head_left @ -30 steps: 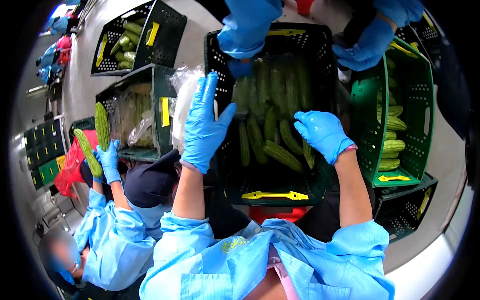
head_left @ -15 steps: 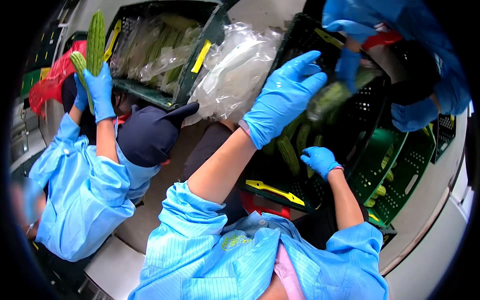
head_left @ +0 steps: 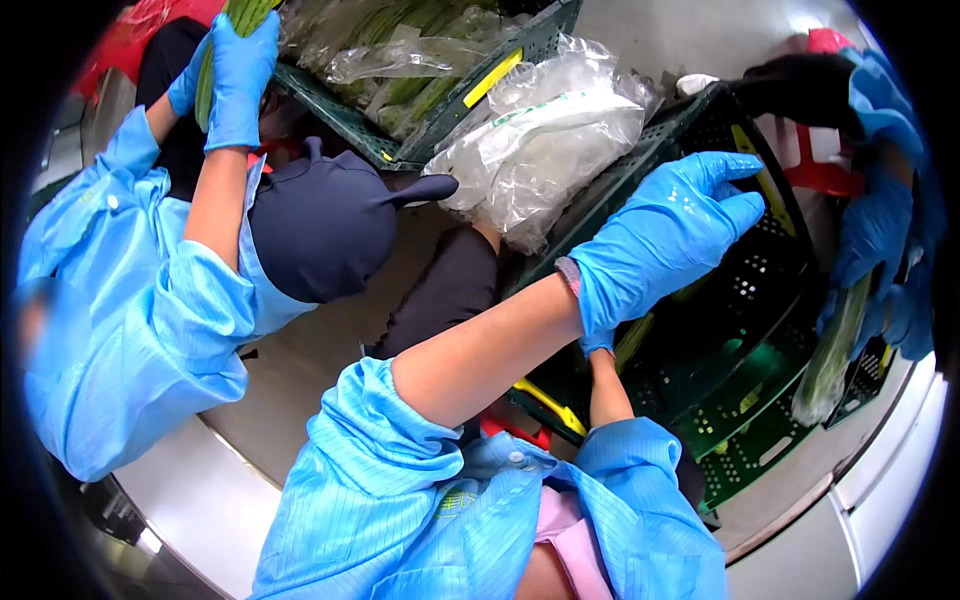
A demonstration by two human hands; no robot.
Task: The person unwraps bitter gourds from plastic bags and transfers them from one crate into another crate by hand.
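My left hand (head_left: 665,240), in a wet blue glove, is over a dark green perforated crate (head_left: 740,345). Its thumb and index finger are stretched out and apart, and nothing shows in it. Mostly hidden beneath it is my right hand (head_left: 598,342), also gloved; its fingers are out of sight. Close to the right hand, a long ridged green gourd (head_left: 632,342) lies in the crate. Beside the crate, left of my left hand, sits a heap of clear plastic bags (head_left: 565,135).
A co-worker in a dark cap (head_left: 322,228) on the left holds a green gourd (head_left: 248,14). At right, another person's gloved hands hold a bagged gourd (head_left: 835,350). A second crate (head_left: 440,135) at the upper left contains bagged gourds. A yellow handle (head_left: 548,403) marks the near crate edge.
The view has shifted. My right hand has moved left, under my left hand. The bagged gourd held by the person on the right has gone from over the crate to its right side.
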